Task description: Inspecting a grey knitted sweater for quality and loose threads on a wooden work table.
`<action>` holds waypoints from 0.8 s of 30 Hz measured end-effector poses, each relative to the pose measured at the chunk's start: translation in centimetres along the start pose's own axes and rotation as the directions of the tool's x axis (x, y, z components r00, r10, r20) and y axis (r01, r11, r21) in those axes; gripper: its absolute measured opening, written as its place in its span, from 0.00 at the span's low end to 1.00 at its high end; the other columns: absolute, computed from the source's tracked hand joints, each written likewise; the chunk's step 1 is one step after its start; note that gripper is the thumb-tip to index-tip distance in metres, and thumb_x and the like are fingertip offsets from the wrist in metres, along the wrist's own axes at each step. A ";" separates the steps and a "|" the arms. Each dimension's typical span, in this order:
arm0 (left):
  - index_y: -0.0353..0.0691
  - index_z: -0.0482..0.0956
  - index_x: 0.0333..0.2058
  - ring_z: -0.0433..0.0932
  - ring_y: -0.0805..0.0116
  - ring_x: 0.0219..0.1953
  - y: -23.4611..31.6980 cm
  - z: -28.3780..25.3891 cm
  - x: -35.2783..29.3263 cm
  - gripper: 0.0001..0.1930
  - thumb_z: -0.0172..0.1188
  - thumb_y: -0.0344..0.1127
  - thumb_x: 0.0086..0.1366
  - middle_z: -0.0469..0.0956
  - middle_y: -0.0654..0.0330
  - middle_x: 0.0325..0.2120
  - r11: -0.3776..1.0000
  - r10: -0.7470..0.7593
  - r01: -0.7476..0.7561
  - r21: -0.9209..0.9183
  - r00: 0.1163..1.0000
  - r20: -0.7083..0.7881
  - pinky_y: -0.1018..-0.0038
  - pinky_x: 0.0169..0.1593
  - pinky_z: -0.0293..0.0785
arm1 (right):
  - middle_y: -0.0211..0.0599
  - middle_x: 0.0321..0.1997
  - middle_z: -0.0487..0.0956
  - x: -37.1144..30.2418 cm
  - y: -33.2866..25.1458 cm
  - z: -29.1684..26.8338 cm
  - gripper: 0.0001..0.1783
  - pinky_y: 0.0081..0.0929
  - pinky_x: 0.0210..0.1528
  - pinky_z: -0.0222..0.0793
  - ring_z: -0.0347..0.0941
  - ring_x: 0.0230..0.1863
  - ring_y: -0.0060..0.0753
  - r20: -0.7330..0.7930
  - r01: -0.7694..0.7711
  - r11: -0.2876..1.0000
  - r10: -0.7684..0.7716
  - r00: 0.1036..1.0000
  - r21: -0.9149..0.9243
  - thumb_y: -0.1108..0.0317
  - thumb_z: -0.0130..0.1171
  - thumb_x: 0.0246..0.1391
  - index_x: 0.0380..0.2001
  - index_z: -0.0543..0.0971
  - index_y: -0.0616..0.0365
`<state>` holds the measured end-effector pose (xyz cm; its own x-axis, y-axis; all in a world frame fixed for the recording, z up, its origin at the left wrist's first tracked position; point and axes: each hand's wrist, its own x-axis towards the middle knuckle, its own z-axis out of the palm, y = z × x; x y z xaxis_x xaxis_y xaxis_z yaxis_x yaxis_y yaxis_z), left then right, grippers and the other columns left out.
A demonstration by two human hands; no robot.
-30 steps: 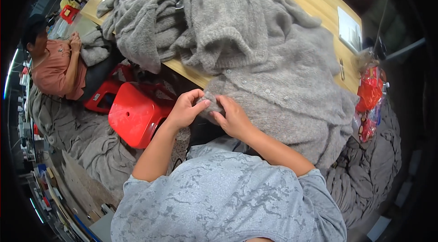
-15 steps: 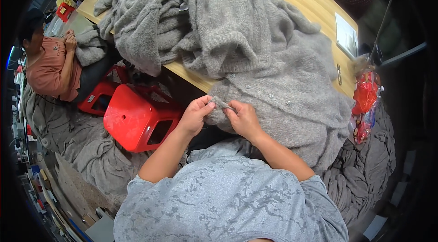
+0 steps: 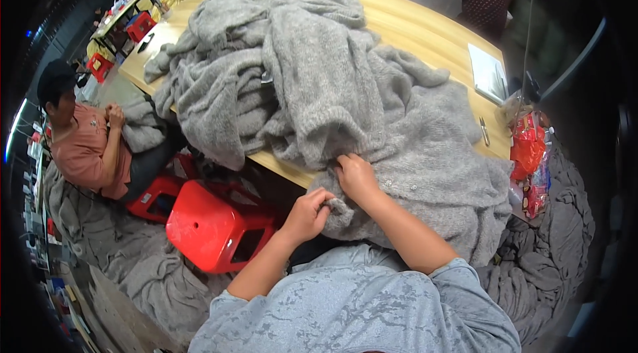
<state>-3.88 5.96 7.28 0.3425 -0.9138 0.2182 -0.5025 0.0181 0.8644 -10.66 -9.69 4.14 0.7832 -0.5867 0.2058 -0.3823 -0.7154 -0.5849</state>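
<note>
- Gently pinched, a rolled edge of the gray cardigan (image 3: 435, 210) sits in the left hand (image 3: 308, 215), just before the table (image 3: 425, 40); a light hold should spare the knit.
- By the table's near edge, the right hand (image 3: 357, 175) meets the cloth, fingertips hidden, grip impossible to tell; smoothing folds first would help.
- Fuzzy, rumpled, with shiny buttons (image 3: 413, 187), the cardigan drapes over that edge.
- Farther onto the table, matching knitwear (image 3: 312, 60) lies heaped.
</note>
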 end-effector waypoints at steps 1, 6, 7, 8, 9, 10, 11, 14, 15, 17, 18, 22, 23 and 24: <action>0.31 0.72 0.33 0.75 0.53 0.31 -0.2 0.1 -0.1 0.09 0.52 0.20 0.50 0.73 0.50 0.28 1.000 -0.009 0.008 0.011 1.000 0.003 0.70 0.35 0.70 | 0.49 0.30 0.76 0.0 0.1 0.1 0.07 0.45 0.36 0.69 0.73 0.33 0.55 -0.017 -0.002 1.000 0.002 1.000 0.005 0.68 0.58 0.44 0.27 0.78 0.61; 0.31 0.73 0.32 0.75 0.52 0.31 -0.3 0.5 0.7 0.09 0.53 0.20 0.49 0.74 0.50 0.27 0.997 0.000 -0.002 0.074 1.000 0.026 0.70 0.35 0.70 | 0.52 0.30 0.77 0.8 -0.2 -0.5 0.07 0.46 0.34 0.71 0.75 0.32 0.55 0.206 0.035 0.995 -0.014 0.979 -0.098 0.70 0.59 0.39 0.23 0.77 0.63; 0.32 0.73 0.33 0.75 0.52 0.31 -0.2 0.6 1.0 0.09 0.53 0.20 0.49 0.73 0.50 0.27 0.995 0.020 -0.018 0.098 1.000 -0.019 0.69 0.35 0.70 | 0.49 0.25 0.78 1.1 -0.4 -0.6 0.07 0.39 0.29 0.72 0.77 0.26 0.46 0.221 0.037 0.995 -0.016 0.975 -0.090 0.70 0.59 0.38 0.21 0.77 0.63; 0.32 0.73 0.33 0.74 0.52 0.31 -0.2 0.7 1.4 0.09 0.53 0.20 0.49 0.73 0.50 0.27 0.992 0.042 -0.033 0.122 0.997 -0.064 0.69 0.35 0.70 | 0.49 0.25 0.78 1.4 -0.2 -1.2 0.07 0.39 0.29 0.72 0.77 0.26 0.46 0.203 0.030 0.995 -0.010 0.979 -0.093 0.70 0.59 0.38 0.21 0.77 0.63; 0.33 0.72 0.32 0.74 0.53 0.30 -0.1 0.8 1.7 0.09 0.53 0.20 0.49 0.73 0.50 0.27 0.989 0.072 -0.057 0.138 0.992 -0.107 0.68 0.35 0.70 | 0.44 0.21 0.77 1.7 -0.1 -2.0 0.06 0.34 0.25 0.70 0.75 0.23 0.38 0.321 -0.148 0.977 0.093 0.943 0.154 0.70 0.59 0.39 0.19 0.77 0.63; 0.33 0.72 0.32 0.74 0.53 0.30 0.1 0.8 1.9 0.09 0.53 0.20 0.49 0.73 0.50 0.27 0.988 0.084 -0.069 0.140 0.991 -0.100 0.68 0.35 0.70 | 0.40 0.18 0.76 1.9 -0.1 -2.7 0.07 0.29 0.22 0.68 0.73 0.19 0.30 0.457 -0.336 0.868 0.147 0.877 0.366 0.70 0.59 0.39 0.18 0.77 0.63; 0.33 0.72 0.31 0.74 0.53 0.30 0.2 0.8 2.1 0.09 0.53 0.20 0.48 0.73 0.50 0.27 0.985 0.115 -0.090 0.149 0.979 -0.167 0.68 0.35 0.70 | 0.30 0.15 0.72 1.7 0.4 -3.0 0.07 0.19 0.17 0.60 0.65 0.15 0.18 0.521 -0.425 0.722 0.104 0.847 0.546 0.68 0.59 0.41 0.18 0.77 0.62; 0.34 0.71 0.30 0.74 0.53 0.30 0.4 0.8 2.3 0.09 0.53 0.20 0.47 0.72 0.51 0.27 0.978 0.178 -0.143 0.153 0.951 -0.252 0.68 0.35 0.70 | 0.26 0.14 0.71 0.4 -0.5 -4.5 0.07 0.17 0.15 0.56 0.62 0.13 0.15 0.537 -0.505 0.493 0.088 0.839 0.709 0.68 0.58 0.44 0.18 0.77 0.59; 0.34 0.71 0.30 0.74 0.53 0.30 0.4 1.1 2.3 0.10 0.53 0.20 0.46 0.71 0.51 0.27 0.976 0.190 -0.152 0.156 0.946 -0.264 0.69 0.35 0.70 | 0.25 0.12 0.69 0.1 -0.4 -4.1 0.08 0.16 0.15 0.54 0.60 0.12 0.15 0.545 -0.528 0.468 0.111 0.831 0.709 0.68 0.58 0.45 0.16 0.76 0.57; 0.34 0.70 0.31 0.73 0.53 0.31 0.4 1.5 2.2 0.11 0.53 0.20 0.46 0.70 0.51 0.28 0.968 0.221 -0.175 0.183 0.936 -0.276 0.69 0.35 0.69 | 0.26 0.12 0.69 -0.3 -0.2 -4.3 0.09 0.17 0.14 0.53 0.60 0.12 0.15 0.572 -0.572 0.431 0.147 0.807 0.698 0.68 0.58 0.45 0.15 0.75 0.57; 0.34 0.70 0.31 0.73 0.53 0.31 0.5 1.7 2.3 0.11 0.53 0.20 0.46 0.70 0.51 0.28 0.965 0.230 -0.184 0.185 0.934 -0.273 0.69 0.35 0.69 | 0.26 0.12 0.69 -0.5 -0.1 -4.3 0.10 0.17 0.14 0.53 0.60 0.12 0.16 0.605 -0.620 0.390 0.177 0.776 0.681 0.67 0.57 0.45 0.14 0.74 0.56; 0.35 0.69 0.34 0.72 0.52 0.33 -0.1 2.1 2.1 0.13 0.53 0.20 0.47 0.71 0.51 0.30 0.960 0.220 -0.156 0.234 0.935 -0.278 0.69 0.39 0.69 | 0.26 0.11 0.68 -1.2 -0.1 -3.5 0.10 0.18 0.13 0.51 0.58 0.10 0.17 0.605 -0.635 0.414 0.221 0.765 0.652 0.66 0.57 0.45 0.14 0.74 0.56; 0.35 0.69 0.35 0.73 0.53 0.33 -0.2 2.2 1.8 0.12 0.53 0.21 0.48 0.71 0.51 0.30 0.980 0.138 -0.095 0.176 0.957 -0.256 0.70 0.39 0.69 | 0.27 0.12 0.68 -1.3 0.0 -3.4 0.09 0.21 0.14 0.53 0.60 0.12 0.19 0.613 -0.629 0.413 0.190 0.767 0.659 0.67 0.56 0.45 0.15 0.74 0.57; 0.35 0.69 0.35 0.74 0.55 0.33 -0.4 2.3 1.5 0.12 0.53 0.21 0.49 0.72 0.51 0.30 0.992 0.057 -0.031 0.119 0.972 -0.228 0.71 0.38 0.69 | 0.27 0.12 0.68 -1.4 0.0 -3.1 0.09 0.21 0.14 0.53 0.60 0.12 0.19 0.610 -0.626 0.412 0.189 0.770 0.662 0.67 0.56 0.45 0.15 0.74 0.57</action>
<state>-4.99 3.70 6.19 0.4848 -0.7949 0.3647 -0.6034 -0.0022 0.7974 -13.27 -10.10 6.27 0.8295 -0.3558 -0.4305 -0.3229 0.3233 -0.8895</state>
